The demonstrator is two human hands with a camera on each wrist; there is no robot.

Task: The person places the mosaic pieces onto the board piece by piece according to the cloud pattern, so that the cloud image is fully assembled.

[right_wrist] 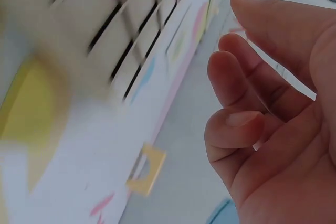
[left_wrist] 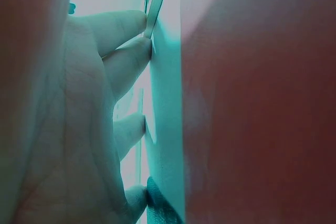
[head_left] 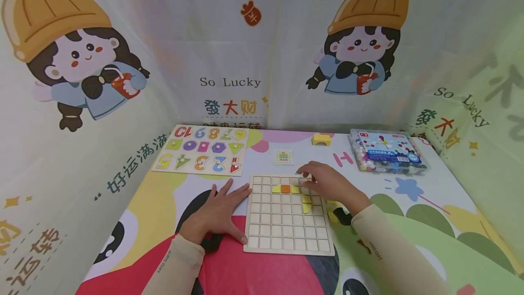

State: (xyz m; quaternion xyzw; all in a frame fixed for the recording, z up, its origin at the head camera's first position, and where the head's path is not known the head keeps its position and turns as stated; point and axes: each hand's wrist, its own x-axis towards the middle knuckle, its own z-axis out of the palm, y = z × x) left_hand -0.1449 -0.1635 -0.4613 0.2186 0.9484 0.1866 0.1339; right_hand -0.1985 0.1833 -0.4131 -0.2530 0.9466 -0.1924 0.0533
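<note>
My right hand (head_left: 330,189) hangs over the far right corner of the pale wooden grid board (head_left: 275,229), its fingers loosely bent with thumb and forefinger apart, and I see nothing held between them in the right wrist view. The board lies directly below and to the left of those fingertips, roughly square, its grid lines running away from me and side to side. What matters most here is the column of yellow curved-edged pieces (head_left: 306,198) set in the grid just nearer to me than my right thumb, its long axis pointing toward my body; the right hand is clearly the closer one. Left of that column, a short row runs crosswise, with a small orange square piece (head_left: 285,189) between two yellow ones. My left hand (head_left: 220,213) is spread wide along the board's left edge, fingertips and thumb against or just beside it, gripping nothing that I can see. Past the far edge there is a bare strip, then the small square pattern card (head_left: 283,157), with the yellow arch-shaped block (head_left: 321,139) farther off to the right. My right wrist partly covers some yellow shapes beside the right edge, loose or printed I cannot tell; the near rows of cells leave plenty of room for moving
</note>
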